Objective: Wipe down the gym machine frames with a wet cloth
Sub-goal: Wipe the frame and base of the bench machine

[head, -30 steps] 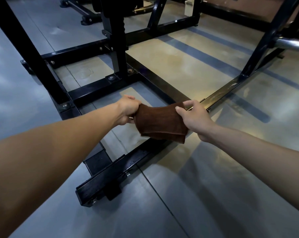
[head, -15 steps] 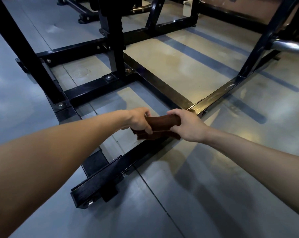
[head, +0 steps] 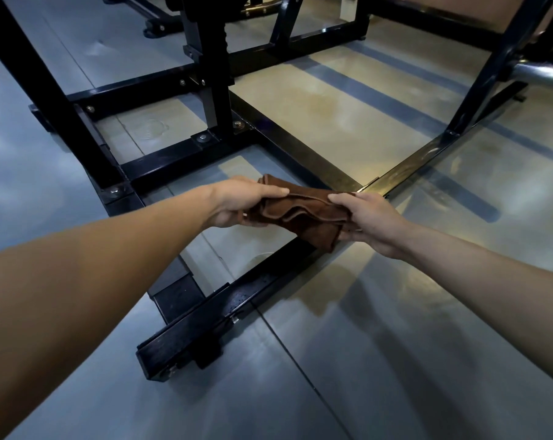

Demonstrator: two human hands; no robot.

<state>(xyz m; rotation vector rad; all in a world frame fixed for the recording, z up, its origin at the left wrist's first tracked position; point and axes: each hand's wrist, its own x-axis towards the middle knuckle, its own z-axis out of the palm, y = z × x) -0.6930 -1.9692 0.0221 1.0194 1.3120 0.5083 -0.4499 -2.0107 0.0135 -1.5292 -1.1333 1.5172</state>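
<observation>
A brown cloth (head: 300,214), folded into several layers, hangs in the air between both hands above the black machine frame (head: 205,322). My left hand (head: 240,201) grips its left end with the fingers curled over the top. Its right end is pinched by my right hand (head: 367,220), thumb on top. The cloth does not touch the frame. The low base bar runs diagonally under the cloth from the near left to the far right, and its near part looks wet and speckled.
Black crossbars and an upright post (head: 211,74) of the frame stand beyond my hands. A slanted strut (head: 491,68) rises at the right beside a chrome tube (head: 542,71). Glossy grey floor (head: 395,360) spreads around the frame.
The cloth hung flat between both hands, then was gathered into a tight bundle. Now it is loosely folded and held slightly higher, with my hands a little further apart.
</observation>
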